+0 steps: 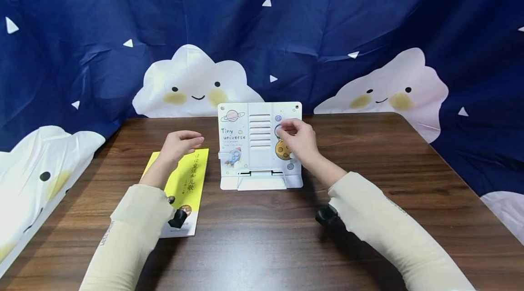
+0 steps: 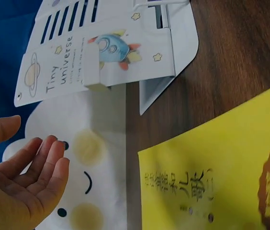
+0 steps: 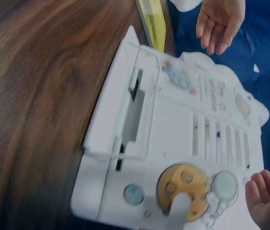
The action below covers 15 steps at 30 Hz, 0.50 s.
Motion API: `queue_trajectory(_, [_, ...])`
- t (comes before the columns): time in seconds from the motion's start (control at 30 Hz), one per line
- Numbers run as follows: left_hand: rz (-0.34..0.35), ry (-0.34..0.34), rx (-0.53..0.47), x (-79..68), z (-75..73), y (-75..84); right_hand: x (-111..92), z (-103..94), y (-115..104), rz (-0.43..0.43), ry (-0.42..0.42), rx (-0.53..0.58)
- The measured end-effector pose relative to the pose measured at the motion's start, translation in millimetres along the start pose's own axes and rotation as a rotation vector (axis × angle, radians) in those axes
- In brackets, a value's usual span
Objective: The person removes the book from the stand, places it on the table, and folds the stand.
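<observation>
A white book stand [image 1: 259, 161] printed with "Tiny universe", planets and a rocket stands upright on the table, its slotted panel facing me. A white page clip [image 2: 94, 72] sits on its left edge, another [image 3: 179, 211] over the printed moon on the right. My right hand [image 1: 302, 142] is at the stand's right side with fingers loosely bent; the right wrist view shows nothing between them. My left hand [image 1: 177, 144] hovers above the top of a yellow book [image 1: 180, 182], palm turned toward the stand, fingers relaxed. The book lies flat left of the stand, partly hidden by my left forearm.
The brown wooden table [image 1: 262, 241] extends to both sides of the stand. Behind it hangs a dark blue curtain [image 1: 254, 18] with white clouds and small triangles. Black wrist cameras [image 1: 326, 215] hang under both sleeves.
</observation>
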<state>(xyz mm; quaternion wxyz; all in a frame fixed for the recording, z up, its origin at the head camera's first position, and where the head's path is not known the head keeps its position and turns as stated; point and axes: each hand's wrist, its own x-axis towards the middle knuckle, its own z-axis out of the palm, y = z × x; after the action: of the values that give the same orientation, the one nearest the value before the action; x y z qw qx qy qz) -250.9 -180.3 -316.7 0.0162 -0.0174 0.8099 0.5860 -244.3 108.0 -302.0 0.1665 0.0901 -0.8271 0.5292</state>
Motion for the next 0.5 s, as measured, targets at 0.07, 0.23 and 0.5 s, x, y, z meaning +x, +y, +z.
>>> queue_trajectory(0.07, [0.000,0.010,-0.015,0.5,2.7,-0.7,0.2,-3.3,5.4,0.006,0.037,0.004])
queue_trajectory(0.23, [-0.010,0.038,-0.040,1.8,9.6,-3.1,-2.3,-9.9,18.4,0.030,0.096,0.010])
queue_trajectory(0.5, [-0.015,0.053,-0.072,4.7,20.6,-8.0,-5.5,-12.7,36.8,0.059,0.180,-0.009])
